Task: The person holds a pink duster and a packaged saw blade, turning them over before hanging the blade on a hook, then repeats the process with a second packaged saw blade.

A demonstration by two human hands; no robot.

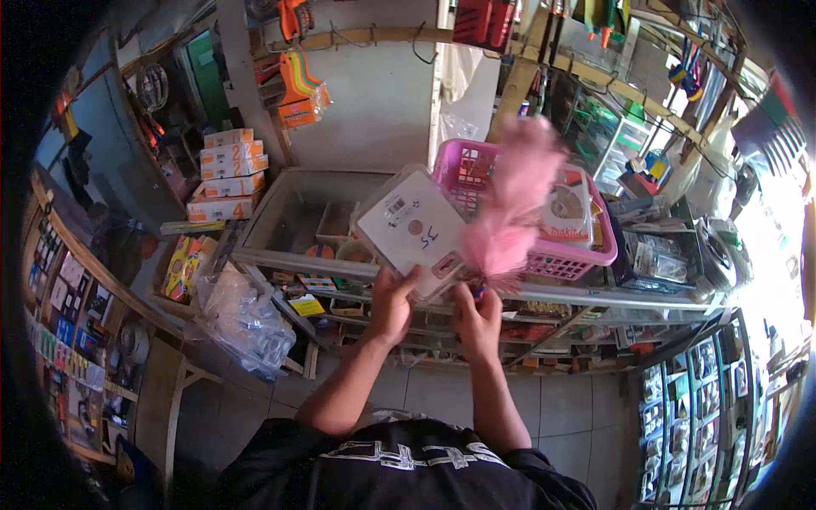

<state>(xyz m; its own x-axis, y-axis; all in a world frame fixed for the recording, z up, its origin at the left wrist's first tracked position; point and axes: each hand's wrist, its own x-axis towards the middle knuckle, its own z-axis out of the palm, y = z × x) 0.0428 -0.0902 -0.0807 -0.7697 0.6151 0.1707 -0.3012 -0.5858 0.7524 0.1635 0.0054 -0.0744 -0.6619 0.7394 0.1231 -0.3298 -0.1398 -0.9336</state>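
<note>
My left hand (393,306) is closed on the lower edge of a flat, square clear-and-white plastic case (408,228). A barcode, a small centre disc and handwritten marks show on its face. In my right hand (478,316) is the handle of a pink feather duster (510,229), fingers wrapped round it. The duster stands upright, its fluffy top blurred by motion, close beside the case's right edge. Behind it a pink plastic basket (571,267) holds a white-and-red Makita package (568,208), partly covered by the duster.
A glass-topped display counter (293,183) runs across in front of me. Stacked orange-and-white boxes (228,174) stand at the left, above a bundle of clear plastic bags (246,327). A dark crate (659,259) of packaged goods is at the right. Scrapers (299,89) hang overhead.
</note>
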